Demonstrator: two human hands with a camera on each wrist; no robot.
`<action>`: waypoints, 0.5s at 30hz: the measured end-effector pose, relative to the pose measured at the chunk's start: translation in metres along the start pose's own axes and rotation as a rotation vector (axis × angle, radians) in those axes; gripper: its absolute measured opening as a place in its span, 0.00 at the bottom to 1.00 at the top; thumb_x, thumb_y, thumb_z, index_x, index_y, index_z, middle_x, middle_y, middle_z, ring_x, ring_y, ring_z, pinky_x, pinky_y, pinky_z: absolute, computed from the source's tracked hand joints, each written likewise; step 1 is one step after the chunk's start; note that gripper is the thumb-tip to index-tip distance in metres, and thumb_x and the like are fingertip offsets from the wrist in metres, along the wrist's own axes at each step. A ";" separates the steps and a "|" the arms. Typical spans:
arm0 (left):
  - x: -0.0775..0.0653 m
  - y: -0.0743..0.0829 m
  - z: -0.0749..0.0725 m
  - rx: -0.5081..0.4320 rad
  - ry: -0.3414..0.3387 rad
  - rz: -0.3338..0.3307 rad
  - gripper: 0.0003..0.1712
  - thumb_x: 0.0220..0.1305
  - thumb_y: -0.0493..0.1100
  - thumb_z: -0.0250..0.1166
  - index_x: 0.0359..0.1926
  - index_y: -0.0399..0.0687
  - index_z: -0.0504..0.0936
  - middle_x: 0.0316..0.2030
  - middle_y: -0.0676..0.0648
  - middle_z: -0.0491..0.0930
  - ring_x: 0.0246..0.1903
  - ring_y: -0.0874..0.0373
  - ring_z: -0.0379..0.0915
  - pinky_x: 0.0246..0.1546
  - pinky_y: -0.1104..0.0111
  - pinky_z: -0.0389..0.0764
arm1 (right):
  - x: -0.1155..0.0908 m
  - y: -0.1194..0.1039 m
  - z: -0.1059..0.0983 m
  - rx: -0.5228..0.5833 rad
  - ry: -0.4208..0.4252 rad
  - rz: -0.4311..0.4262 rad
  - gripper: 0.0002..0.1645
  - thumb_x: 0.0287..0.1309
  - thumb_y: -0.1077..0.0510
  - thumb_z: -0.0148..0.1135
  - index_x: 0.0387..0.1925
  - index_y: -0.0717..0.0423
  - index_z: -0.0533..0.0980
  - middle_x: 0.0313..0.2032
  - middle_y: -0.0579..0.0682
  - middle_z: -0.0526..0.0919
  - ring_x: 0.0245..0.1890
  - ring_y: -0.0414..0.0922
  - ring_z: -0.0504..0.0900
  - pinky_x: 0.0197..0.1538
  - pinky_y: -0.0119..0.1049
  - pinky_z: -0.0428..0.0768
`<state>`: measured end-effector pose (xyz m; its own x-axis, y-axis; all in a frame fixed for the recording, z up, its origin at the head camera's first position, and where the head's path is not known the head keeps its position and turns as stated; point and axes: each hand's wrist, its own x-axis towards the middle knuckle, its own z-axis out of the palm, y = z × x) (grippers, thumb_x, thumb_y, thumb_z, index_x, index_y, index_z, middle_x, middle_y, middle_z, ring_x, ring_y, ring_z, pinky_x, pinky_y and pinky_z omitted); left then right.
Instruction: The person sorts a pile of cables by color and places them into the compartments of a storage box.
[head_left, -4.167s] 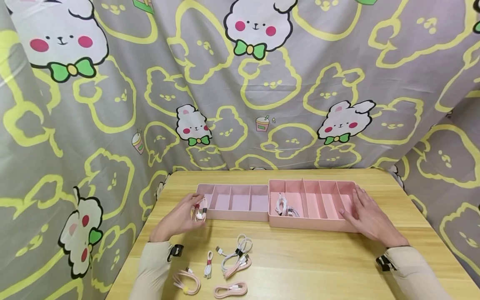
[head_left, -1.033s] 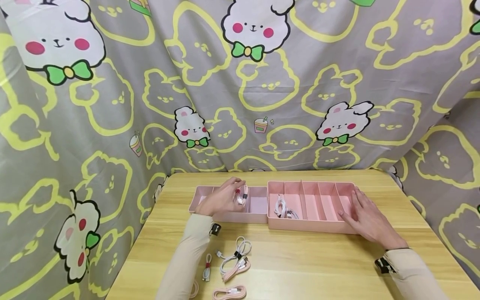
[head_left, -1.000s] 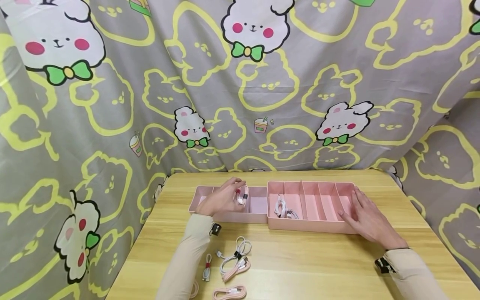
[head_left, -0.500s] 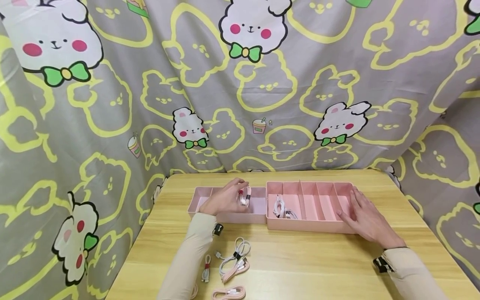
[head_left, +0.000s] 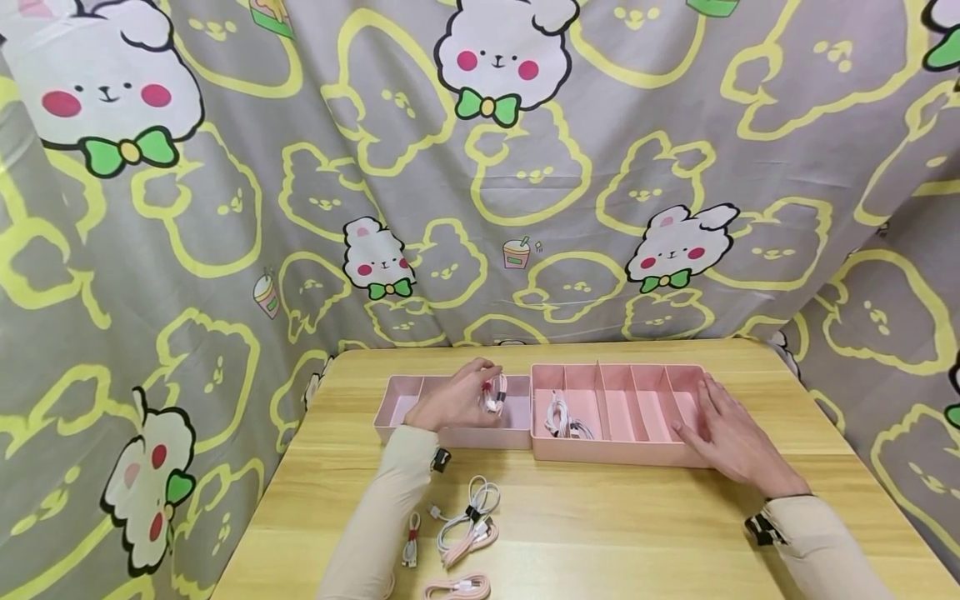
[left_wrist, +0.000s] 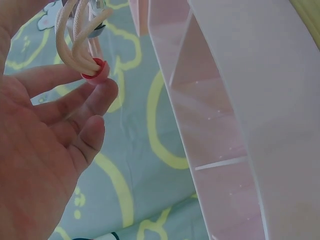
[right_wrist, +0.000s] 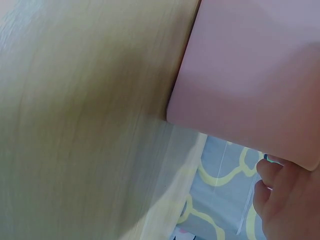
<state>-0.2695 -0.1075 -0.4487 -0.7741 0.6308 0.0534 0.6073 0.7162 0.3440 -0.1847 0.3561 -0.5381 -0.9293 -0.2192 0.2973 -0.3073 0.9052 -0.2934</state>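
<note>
My left hand (head_left: 454, 400) holds a coiled pale pink charging cable (head_left: 497, 395) above the lilac divided box (head_left: 480, 439). In the left wrist view the cable's loops (left_wrist: 75, 40) pass through a red tie (left_wrist: 96, 71) at my fingertips. My right hand (head_left: 738, 437) rests on the right end of the pink divided box (head_left: 622, 451), its thumb over the front rim. White coiled cables (head_left: 558, 415) lie in the pink box's left compartments.
On the table (head_left: 600, 533) in front lie a grey-white cable with a black tie (head_left: 472, 510), pink cables (head_left: 457, 587) and a small white cable with a red tie (head_left: 411, 540). A patterned curtain (head_left: 525, 192) hangs behind the table.
Since the oldest frame, my left hand has carried the pink cable rightward from the lilac box's left end to over its right half; lately it drifts slightly right. The right hand stays put.
</note>
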 end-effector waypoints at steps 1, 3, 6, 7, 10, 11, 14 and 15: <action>0.001 0.001 0.000 -0.001 -0.002 -0.001 0.50 0.51 0.51 0.79 0.73 0.38 0.70 0.67 0.41 0.72 0.61 0.50 0.73 0.64 0.60 0.80 | 0.000 0.000 0.000 -0.001 0.001 -0.001 0.57 0.70 0.38 0.57 0.76 0.79 0.49 0.78 0.76 0.49 0.76 0.75 0.54 0.83 0.58 0.44; 0.002 0.002 0.000 0.001 -0.008 0.000 0.50 0.51 0.51 0.79 0.73 0.38 0.70 0.67 0.41 0.71 0.61 0.50 0.74 0.63 0.60 0.80 | 0.000 0.001 0.000 -0.004 0.001 0.001 0.57 0.71 0.38 0.57 0.76 0.79 0.49 0.78 0.76 0.49 0.76 0.74 0.54 0.81 0.61 0.48; 0.004 0.002 0.001 0.020 -0.013 0.008 0.50 0.52 0.50 0.78 0.73 0.37 0.70 0.66 0.40 0.72 0.60 0.51 0.74 0.61 0.61 0.81 | 0.000 0.001 0.001 -0.009 0.003 -0.003 0.56 0.71 0.38 0.57 0.76 0.80 0.49 0.78 0.76 0.50 0.76 0.74 0.54 0.80 0.62 0.50; 0.005 0.003 0.001 0.029 -0.014 0.010 0.49 0.52 0.50 0.78 0.72 0.37 0.70 0.66 0.40 0.72 0.59 0.51 0.74 0.61 0.61 0.81 | 0.000 0.001 0.000 -0.009 0.002 -0.004 0.56 0.71 0.38 0.57 0.75 0.80 0.50 0.78 0.76 0.49 0.76 0.74 0.54 0.81 0.61 0.49; 0.006 0.003 0.003 0.053 -0.016 0.015 0.49 0.52 0.50 0.78 0.72 0.38 0.71 0.66 0.41 0.72 0.58 0.52 0.74 0.59 0.63 0.81 | -0.001 0.001 0.000 -0.010 0.001 -0.007 0.56 0.71 0.39 0.56 0.75 0.80 0.50 0.77 0.77 0.50 0.76 0.74 0.55 0.82 0.60 0.48; 0.006 0.003 0.003 0.056 -0.016 0.014 0.49 0.52 0.50 0.78 0.72 0.38 0.71 0.66 0.41 0.72 0.58 0.53 0.74 0.58 0.63 0.82 | -0.001 0.001 0.000 -0.011 0.001 -0.008 0.55 0.71 0.39 0.56 0.75 0.81 0.50 0.77 0.77 0.50 0.76 0.74 0.55 0.82 0.60 0.48; 0.007 0.003 0.004 0.061 -0.011 0.019 0.49 0.51 0.50 0.78 0.72 0.37 0.71 0.65 0.41 0.73 0.57 0.53 0.75 0.57 0.64 0.82 | -0.001 0.000 0.000 -0.006 -0.001 -0.005 0.55 0.71 0.39 0.56 0.75 0.80 0.50 0.77 0.77 0.50 0.76 0.74 0.54 0.80 0.63 0.50; 0.007 0.003 0.004 0.059 -0.012 0.019 0.49 0.51 0.51 0.78 0.72 0.37 0.71 0.65 0.41 0.73 0.57 0.53 0.75 0.57 0.64 0.82 | -0.001 0.000 0.001 -0.005 -0.001 -0.004 0.55 0.71 0.39 0.56 0.75 0.80 0.50 0.77 0.77 0.50 0.77 0.74 0.53 0.80 0.64 0.51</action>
<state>-0.2724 -0.0995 -0.4513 -0.7606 0.6474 0.0481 0.6314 0.7205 0.2868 -0.1842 0.3561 -0.5388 -0.9284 -0.2231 0.2971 -0.3099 0.9062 -0.2876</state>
